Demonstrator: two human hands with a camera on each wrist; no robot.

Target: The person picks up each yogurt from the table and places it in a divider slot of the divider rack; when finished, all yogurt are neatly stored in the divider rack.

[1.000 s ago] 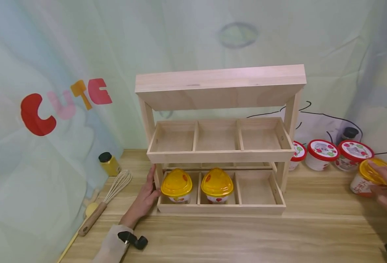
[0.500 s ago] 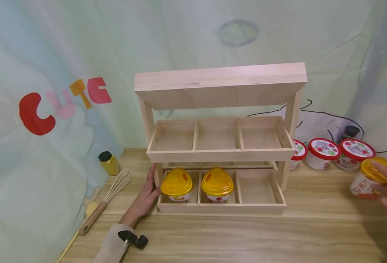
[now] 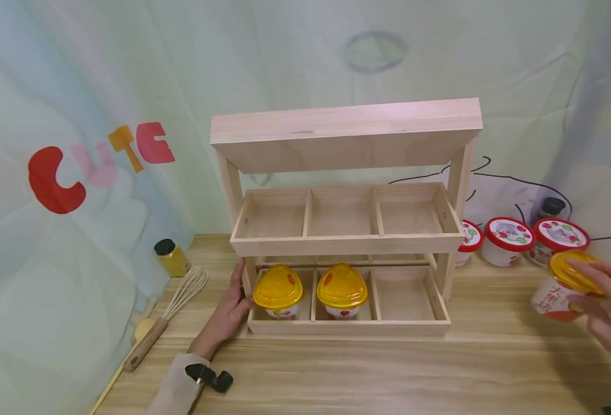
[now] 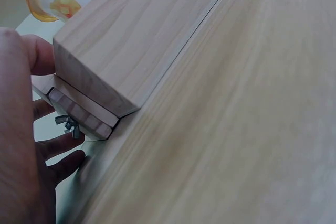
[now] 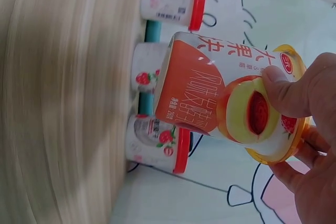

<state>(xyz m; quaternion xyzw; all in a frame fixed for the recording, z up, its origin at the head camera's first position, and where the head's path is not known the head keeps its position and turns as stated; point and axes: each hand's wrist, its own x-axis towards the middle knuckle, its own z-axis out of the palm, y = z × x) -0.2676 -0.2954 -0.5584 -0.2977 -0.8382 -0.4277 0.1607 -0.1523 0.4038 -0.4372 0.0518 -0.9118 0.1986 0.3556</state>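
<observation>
The yellow-lidded peach cup with a white and orange wrapper (image 3: 565,283) is in the right hand (image 3: 608,308), at the right edge of the head view, and it appears lifted a little above the light wooden tabletop (image 3: 388,374). In the right wrist view the cup (image 5: 220,95) is tilted; the thumb presses on its side near the lid and the other fingers (image 5: 286,174) curl around the lid rim from the other side, so the hand pinches the cup at its top.

Behind it three white cups with red lids (image 3: 508,241) stand in a row by the wall, and a small dark-capped bottle (image 3: 551,206) is behind them.

The left hand (image 3: 227,311) rests against the left post of the pale wooden two-tier shelf rack (image 3: 347,135). Its fingers are mostly straight and lie on the wood; in the left wrist view the fingers (image 4: 58,148) are a little spread beside the rack's corner.

In the lower tier two yellow-lidded cups (image 3: 310,291) sit in the left and middle compartments. A wire whisk with a wooden handle (image 3: 165,317) and a small yellow jar with a black cap (image 3: 170,258) lie to the left of the rack.
</observation>
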